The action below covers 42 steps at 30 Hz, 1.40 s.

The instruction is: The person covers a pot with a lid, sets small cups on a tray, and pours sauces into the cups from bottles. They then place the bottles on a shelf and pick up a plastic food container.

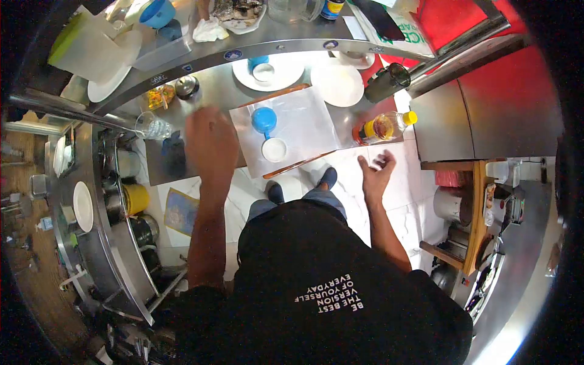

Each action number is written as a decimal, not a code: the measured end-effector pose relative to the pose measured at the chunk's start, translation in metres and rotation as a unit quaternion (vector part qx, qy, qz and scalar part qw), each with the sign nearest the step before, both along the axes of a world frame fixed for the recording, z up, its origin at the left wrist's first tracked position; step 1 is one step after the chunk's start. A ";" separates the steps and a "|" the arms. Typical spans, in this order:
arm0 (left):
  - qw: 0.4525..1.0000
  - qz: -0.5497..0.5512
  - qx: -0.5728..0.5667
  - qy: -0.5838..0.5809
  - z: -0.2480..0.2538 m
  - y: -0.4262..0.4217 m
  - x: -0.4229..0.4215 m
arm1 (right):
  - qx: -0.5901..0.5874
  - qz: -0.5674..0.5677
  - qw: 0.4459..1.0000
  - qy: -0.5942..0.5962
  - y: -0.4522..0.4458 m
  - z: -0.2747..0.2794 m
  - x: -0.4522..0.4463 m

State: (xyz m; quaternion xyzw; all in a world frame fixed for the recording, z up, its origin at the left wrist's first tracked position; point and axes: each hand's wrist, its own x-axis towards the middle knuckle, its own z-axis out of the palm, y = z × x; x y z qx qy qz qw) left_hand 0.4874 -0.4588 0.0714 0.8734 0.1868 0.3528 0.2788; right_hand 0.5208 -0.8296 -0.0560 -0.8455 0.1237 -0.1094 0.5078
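Note:
My left hand (212,143) is over the steel counter, left of a white sheet (310,131) that lies on a wooden board (301,164). It is blurred and its fingers are hidden. On the sheet are a blue round cup-like piece with a short handle (264,120) and, touching it, a small white round piece (274,150). My right hand (378,173) hangs in front of the counter edge with fingers apart and slightly bent, holding nothing. Just beyond it, a clear bottle with a yellow cap and amber liquid (382,128) lies or leans; its exact pose is unclear.
Behind the sheet are a white plate (286,74) bearing a blue and white piece, and another white plate (340,85). A glass (152,126), a metal container (187,87) and a dark mug (387,83) stand around. A steel shelf (267,50) crosses above.

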 end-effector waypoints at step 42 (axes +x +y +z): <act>0.968 -0.179 0.007 0.176 -0.126 -0.065 -0.014 | -0.306 0.440 0.844 0.014 0.038 0.061 0.030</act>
